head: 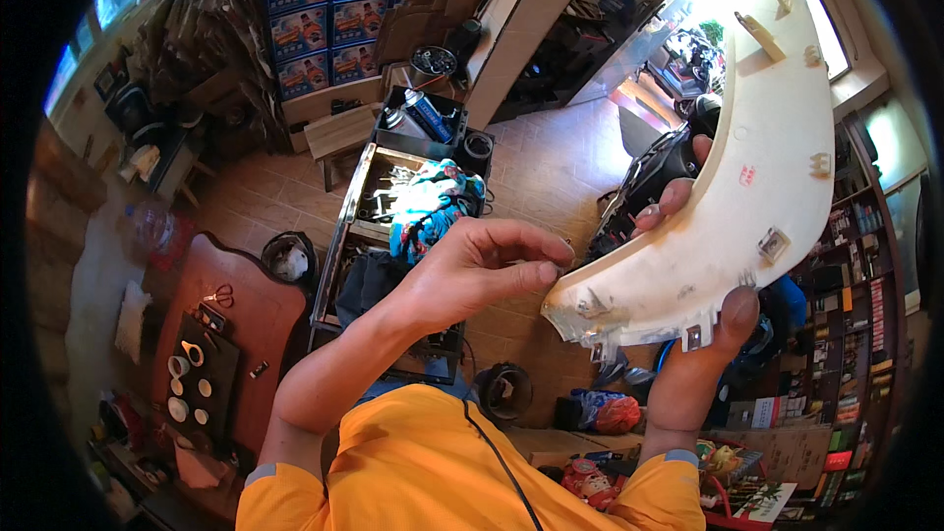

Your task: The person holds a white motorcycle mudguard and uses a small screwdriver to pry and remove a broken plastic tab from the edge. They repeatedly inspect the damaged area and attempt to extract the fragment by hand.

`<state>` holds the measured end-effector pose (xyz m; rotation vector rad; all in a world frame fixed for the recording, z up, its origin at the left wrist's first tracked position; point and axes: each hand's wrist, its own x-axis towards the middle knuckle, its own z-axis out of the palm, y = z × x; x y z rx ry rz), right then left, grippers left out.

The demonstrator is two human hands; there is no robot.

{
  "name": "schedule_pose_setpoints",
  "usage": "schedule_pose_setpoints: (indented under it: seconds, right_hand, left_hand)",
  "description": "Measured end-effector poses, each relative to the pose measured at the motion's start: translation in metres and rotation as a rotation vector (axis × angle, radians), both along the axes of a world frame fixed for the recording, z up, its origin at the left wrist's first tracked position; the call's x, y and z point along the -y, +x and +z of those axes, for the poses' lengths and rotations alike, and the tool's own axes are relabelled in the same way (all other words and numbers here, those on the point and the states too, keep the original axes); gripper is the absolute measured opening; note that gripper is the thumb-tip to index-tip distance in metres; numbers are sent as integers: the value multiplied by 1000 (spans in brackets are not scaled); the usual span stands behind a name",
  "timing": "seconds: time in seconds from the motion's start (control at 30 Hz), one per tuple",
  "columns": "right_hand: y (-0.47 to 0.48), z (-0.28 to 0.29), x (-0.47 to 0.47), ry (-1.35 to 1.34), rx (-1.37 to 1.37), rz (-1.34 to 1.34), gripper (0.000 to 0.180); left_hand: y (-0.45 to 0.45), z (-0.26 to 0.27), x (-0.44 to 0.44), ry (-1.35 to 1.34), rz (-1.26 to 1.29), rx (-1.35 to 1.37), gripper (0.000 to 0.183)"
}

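A long, curved white plastic fairing panel (774, 125) fills the right of the view, its inner side with clips and posts facing me. My right hand (726, 317) grips it, the thumb over the lower edge and fingertips showing at the inner edge. Near the panel's lower left tip is my left hand (509, 258), thumb and forefinger close together; whether something small is between them I cannot tell. Metal clips sit on the lower edge, one beside my right thumb. Behind the panel shows a black part, perhaps of a motorbike, largely hidden.
A tool trolley (343, 236) holds wrenches, a patterned blue cloth (435, 199) and spray cans (428, 118). At left stands a red-brown table (251, 361) with cups and scissors. A bin (505, 391) is on the floor, low in view. Stocked shelves (848, 310) line the right.
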<state>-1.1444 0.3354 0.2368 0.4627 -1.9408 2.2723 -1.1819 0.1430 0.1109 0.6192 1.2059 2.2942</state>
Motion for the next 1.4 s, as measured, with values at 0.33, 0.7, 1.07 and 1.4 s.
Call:
schedule_pose_setpoints:
  seconds: [0.33,0.7,1.07,1.4]
  right_hand:
    - [2,4,3,-40,25,-10,118]
    - [3,4,-3,-59,-12,-20,117]
    - [18,7,-13,63,-431,-305,119]
    - [12,-1,-19,120,-538,-402,117]
  left_hand:
    - [4,3,0,-2,-43,6,22]
    - [-5,1,13,125,46,59,22]
    - [2,-27,17,107,187,134,21]
    - [12,-42,3,73,86,174,20]
